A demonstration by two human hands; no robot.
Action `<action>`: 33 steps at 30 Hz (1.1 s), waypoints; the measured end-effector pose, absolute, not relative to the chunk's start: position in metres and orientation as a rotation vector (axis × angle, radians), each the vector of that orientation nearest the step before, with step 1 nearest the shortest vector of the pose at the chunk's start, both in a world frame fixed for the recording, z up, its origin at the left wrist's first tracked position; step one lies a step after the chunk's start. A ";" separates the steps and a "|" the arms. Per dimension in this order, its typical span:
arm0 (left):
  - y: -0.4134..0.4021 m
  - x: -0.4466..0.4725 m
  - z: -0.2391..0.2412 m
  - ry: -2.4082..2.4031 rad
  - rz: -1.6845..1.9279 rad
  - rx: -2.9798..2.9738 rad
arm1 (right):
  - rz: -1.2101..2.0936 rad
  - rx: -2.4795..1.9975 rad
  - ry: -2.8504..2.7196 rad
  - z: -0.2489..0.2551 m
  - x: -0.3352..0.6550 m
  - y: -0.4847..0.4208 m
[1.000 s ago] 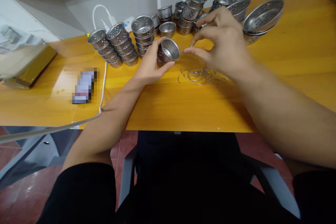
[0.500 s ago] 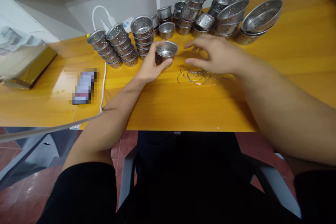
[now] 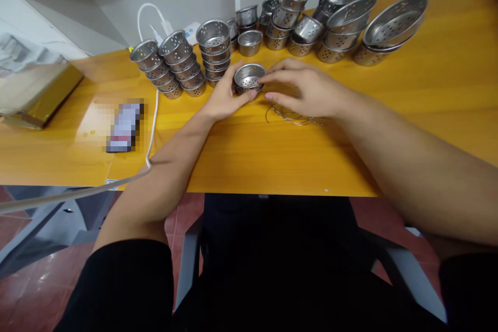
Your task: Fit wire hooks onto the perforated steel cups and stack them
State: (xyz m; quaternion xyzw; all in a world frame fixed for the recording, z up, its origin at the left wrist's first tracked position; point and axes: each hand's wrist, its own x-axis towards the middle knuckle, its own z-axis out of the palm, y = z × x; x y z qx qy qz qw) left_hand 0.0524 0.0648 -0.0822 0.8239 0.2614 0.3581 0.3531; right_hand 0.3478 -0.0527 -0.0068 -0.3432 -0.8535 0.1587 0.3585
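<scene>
A small perforated metal cup (image 3: 248, 77) stands upright on the table, with what looks like a second rim just below its own. My left hand (image 3: 227, 94) is closed around its left side, thumb at the front and fingers behind. At the cup's right edge is my right hand (image 3: 303, 85), fingers apart. Its index fingertip overlaps the rim; whether it presses on it I cannot tell. Under and in front of that hand lie several thin curved wires (image 3: 290, 115), partly hidden by it.
Stacks of perforated cups (image 3: 213, 44) line the back of the table (image 3: 249, 155), with wider tilted ones (image 3: 397, 23) at the right. A phone (image 3: 125, 127), a white cable (image 3: 153, 129) and a cardboard box (image 3: 39, 96) are on the left.
My right hand has moved left from above the wires to the cup's right edge. My left hand keeps its hold on the cup.
</scene>
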 end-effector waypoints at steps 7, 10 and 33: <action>0.071 0.051 -0.086 0.637 0.919 2.116 | 0.447 -0.922 -2.190 -0.006 0.346 -0.054; 0.075 0.051 -0.090 0.601 0.914 2.110 | 0.430 -0.971 -2.200 -0.009 0.343 -0.053; 0.064 0.048 -0.098 0.731 0.857 2.247 | 0.240 -1.168 -2.128 0.012 0.348 -0.056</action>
